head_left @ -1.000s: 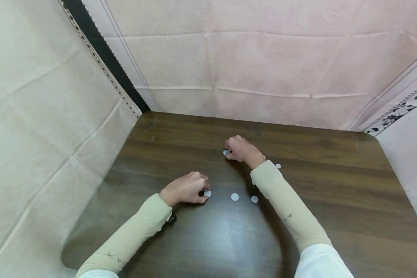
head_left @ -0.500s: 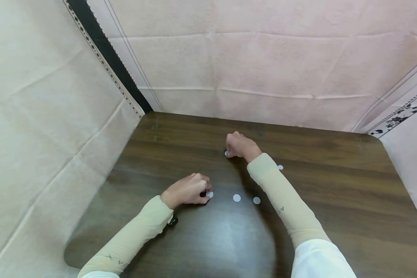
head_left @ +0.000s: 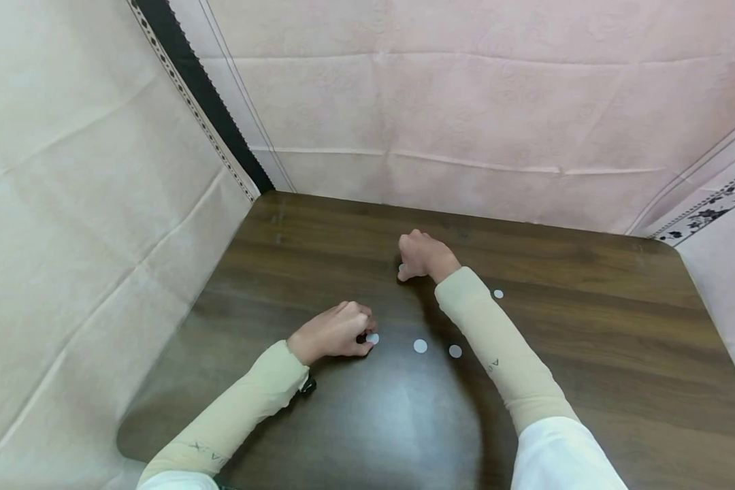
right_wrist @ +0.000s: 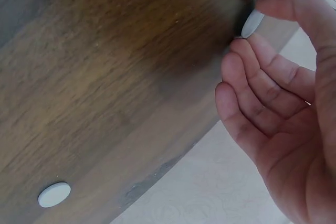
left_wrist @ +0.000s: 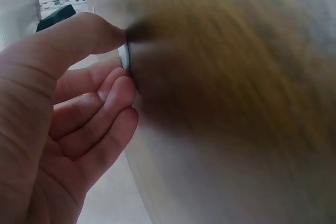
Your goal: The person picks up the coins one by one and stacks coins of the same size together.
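Between the thumb and fingers of my left hand (head_left: 333, 332) is a small white disc (head_left: 373, 338), pinched by its edges at the table surface. The left wrist view shows this disc (left_wrist: 124, 56) nearly edge-on, thumb above and fingertips below. Farther back and to the right, my right hand (head_left: 427, 256) pinches another white disc (right_wrist: 253, 23) the same way, close against the table. In the head view its fingers hide most of that disc. Two more white discs, a nearer one (head_left: 420, 346) and one beside it (head_left: 455, 351), lie right of my left hand.
One further white disc (head_left: 498, 294) lies just beyond my right sleeve (head_left: 496, 340). The brown wood-grain table (head_left: 588, 320) has rounded corners and meets a pale cloth backdrop (head_left: 465, 116) at its far edge. Under my left wrist hangs a small black object (head_left: 308, 386).
My right hand has shifted slightly away from me, and its fingers now cover more of their disc. The left hand keeps its pinch. The head view has turned slightly.
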Demonstrator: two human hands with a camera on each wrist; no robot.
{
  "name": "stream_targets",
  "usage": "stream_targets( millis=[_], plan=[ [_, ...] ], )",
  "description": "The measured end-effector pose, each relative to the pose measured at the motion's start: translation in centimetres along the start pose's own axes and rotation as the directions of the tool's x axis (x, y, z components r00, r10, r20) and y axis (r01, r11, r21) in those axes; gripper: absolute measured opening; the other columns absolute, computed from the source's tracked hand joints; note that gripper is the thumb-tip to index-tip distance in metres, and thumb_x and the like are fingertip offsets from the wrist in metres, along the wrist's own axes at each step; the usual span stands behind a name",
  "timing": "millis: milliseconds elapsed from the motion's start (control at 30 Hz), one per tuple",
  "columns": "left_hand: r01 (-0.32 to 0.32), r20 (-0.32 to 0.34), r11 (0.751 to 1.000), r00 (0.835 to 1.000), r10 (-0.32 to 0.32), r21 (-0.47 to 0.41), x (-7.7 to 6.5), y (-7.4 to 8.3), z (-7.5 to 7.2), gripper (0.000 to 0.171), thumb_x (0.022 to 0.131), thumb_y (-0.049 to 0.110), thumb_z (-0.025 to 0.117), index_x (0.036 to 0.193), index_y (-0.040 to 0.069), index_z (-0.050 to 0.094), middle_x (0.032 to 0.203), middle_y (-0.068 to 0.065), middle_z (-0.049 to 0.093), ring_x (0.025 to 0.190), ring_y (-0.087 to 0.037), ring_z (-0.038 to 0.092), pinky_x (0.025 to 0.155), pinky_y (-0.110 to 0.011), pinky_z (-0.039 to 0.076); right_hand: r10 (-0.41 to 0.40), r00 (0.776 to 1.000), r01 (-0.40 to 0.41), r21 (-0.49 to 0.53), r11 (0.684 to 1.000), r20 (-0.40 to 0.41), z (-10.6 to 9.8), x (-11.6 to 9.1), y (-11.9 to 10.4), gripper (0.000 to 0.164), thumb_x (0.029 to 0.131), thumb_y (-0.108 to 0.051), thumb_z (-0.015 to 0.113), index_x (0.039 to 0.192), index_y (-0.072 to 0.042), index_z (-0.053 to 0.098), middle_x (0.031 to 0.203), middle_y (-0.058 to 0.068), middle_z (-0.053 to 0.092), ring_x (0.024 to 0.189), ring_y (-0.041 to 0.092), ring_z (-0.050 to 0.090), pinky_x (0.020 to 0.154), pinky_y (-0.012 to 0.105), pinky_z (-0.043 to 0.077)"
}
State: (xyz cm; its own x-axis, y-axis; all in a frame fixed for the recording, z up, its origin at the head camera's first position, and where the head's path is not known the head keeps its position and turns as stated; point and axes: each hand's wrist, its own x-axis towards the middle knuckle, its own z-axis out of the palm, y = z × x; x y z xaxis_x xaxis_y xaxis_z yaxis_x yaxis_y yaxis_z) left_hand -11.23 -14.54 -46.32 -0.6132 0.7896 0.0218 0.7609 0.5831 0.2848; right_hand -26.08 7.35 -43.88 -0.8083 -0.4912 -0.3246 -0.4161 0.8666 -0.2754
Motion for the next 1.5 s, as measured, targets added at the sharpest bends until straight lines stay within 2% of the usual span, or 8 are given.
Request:
stream_targets(
  millis=[233, 333, 467, 567, 767, 967, 1200, 1500],
  plan=[
    [-0.003, -0.001, 1.000, 1.000, 0.003, -0.024, 0.1, -0.1, 0.2, 0.017, 0.093, 0.012, 0.075, 0.077, 0.014, 0.071, 0.079, -0.001, 0.068, 0.066, -0.002, 0.051, 0.063, -0.016, 0.045, -0.040, 0.999, 0.040, -0.012, 0.999, -0.005, 0.2, -0.8, 0.4, 0.019, 0.091, -0.024, 0.079, 0.088, -0.011, 0.066, 0.085, 0.005, 0.066, 0.072, 0.019, 0.061, 0.068, 0.033, 0.052],
    [-0.005, -0.002, 1.000, 1.000, 0.005, -0.022, 0.2, -0.1, 0.3, 0.015, 0.093, 0.012, 0.075, 0.078, 0.015, 0.072, 0.081, 0.000, 0.069, 0.067, -0.002, 0.053, 0.064, -0.015, 0.046, -0.058, 0.998, 0.058, -0.011, 0.998, -0.017, 0.3, -1.4, 0.6, 0.018, 0.090, -0.024, 0.080, 0.085, -0.010, 0.069, 0.085, 0.006, 0.067, 0.071, 0.019, 0.060, 0.068, 0.033, 0.052],
    [-0.007, 0.002, 1.000, 1.000, 0.007, -0.016, 0.4, 0.0, 0.5, 0.012, 0.093, 0.013, 0.075, 0.081, 0.014, 0.074, 0.085, 0.001, 0.071, 0.070, -0.003, 0.058, 0.066, -0.016, 0.048, -0.074, 0.997, 0.074, 0.014, 0.997, -0.022, 0.3, -2.4, 0.8, 0.017, 0.090, -0.023, 0.080, 0.094, -0.008, 0.075, 0.093, 0.006, 0.071, 0.076, 0.018, 0.064, 0.071, 0.034, 0.054],
    [-0.004, 0.005, 1.000, 1.000, 0.004, -0.019, 0.4, 0.0, 0.5, 0.013, 0.093, 0.012, 0.075, 0.079, 0.014, 0.073, 0.084, 0.001, 0.070, 0.069, -0.002, 0.056, 0.066, -0.016, 0.048, -0.099, 0.995, 0.100, 0.031, 0.995, -0.031, 0.3, -3.3, 0.9, 0.021, 0.090, -0.022, 0.080, 0.104, -0.007, 0.076, 0.100, 0.006, 0.073, 0.080, 0.017, 0.065, 0.075, 0.035, 0.056],
    [0.010, 0.011, 1.000, 1.000, -0.010, -0.020, 0.4, 0.0, 0.5, 0.016, 0.091, 0.012, 0.076, 0.077, 0.015, 0.071, 0.078, 0.001, 0.067, 0.067, -0.002, 0.051, 0.062, -0.017, 0.044, -0.158, 0.986, 0.160, 0.030, 0.987, -0.060, 0.7, -4.5, 0.8, 0.025, 0.090, -0.022, 0.080, 0.106, -0.004, 0.075, 0.104, 0.007, 0.075, 0.084, 0.015, 0.069, 0.080, 0.035, 0.060],
    [0.011, 0.012, 1.000, 1.000, -0.010, -0.020, 0.5, 0.1, 0.3, 0.012, 0.092, 0.014, 0.077, 0.080, 0.013, 0.074, 0.080, 0.001, 0.068, 0.068, -0.002, 0.053, 0.064, -0.017, 0.047, -0.182, 0.982, 0.184, 0.028, 0.983, -0.055, 1.1, -5.7, 0.4, 0.023, 0.090, -0.021, 0.078, 0.105, -0.004, 0.074, 0.100, 0.007, 0.075, 0.075, 0.013, 0.066, 0.074, 0.031, 0.058],
    [0.026, 0.012, 0.999, 1.000, -0.026, -0.024, 0.5, 0.2, 0.0, 0.013, 0.091, 0.015, 0.078, 0.079, 0.013, 0.074, 0.078, 0.001, 0.068, 0.067, -0.003, 0.052, 0.063, -0.019, 0.046, -0.231, 0.970, 0.231, -0.005, 0.973, -0.083, 1.8, -6.5, -0.4, 0.020, 0.087, -0.020, 0.077, 0.098, -0.003, 0.073, 0.086, 0.006, 0.071, 0.065, 0.012, 0.060, 0.064, 0.026, 0.052],
    [0.034, 0.007, 0.999, 0.999, -0.034, -0.022, 0.4, 0.0, 0.0, 0.015, 0.091, 0.015, 0.079, 0.077, 0.014, 0.073, 0.075, 0.003, 0.064, 0.066, -0.002, 0.050, 0.063, -0.020, 0.045, -0.316, 0.940, 0.316, -0.020, 0.949, -0.128, 3.0, -7.5, -1.5, 0.015, 0.084, -0.018, 0.078, 0.093, -0.005, 0.074, 0.083, 0.003, 0.072, 0.064, 0.009, 0.061, 0.065, 0.026, 0.055]
  ],
)
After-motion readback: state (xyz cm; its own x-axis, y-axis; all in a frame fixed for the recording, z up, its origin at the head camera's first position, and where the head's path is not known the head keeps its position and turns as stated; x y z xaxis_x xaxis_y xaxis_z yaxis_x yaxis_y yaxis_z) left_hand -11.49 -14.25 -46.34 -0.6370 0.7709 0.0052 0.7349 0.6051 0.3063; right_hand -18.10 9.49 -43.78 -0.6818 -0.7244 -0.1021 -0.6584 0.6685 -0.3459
